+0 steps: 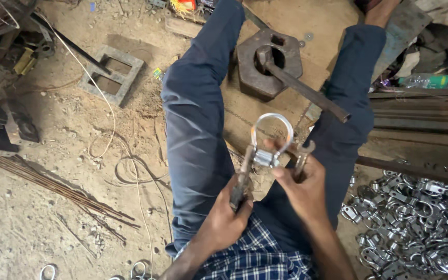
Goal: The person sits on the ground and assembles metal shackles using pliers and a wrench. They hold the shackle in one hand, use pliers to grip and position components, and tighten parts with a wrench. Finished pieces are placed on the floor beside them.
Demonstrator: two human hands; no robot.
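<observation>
A shiny U-bolt clamp [270, 140] was held at the centre of the frame, its saddle already fitted across both legs. A rusty tool [243, 176] was gripped in the closed left hand [224, 220]; a spanner [303, 155] was clasped in the right hand [299, 189], fingertips on the saddle. Tightening seemed unfinished. A pile of finished clamps [416, 223] was heaped at the lower right.
</observation>
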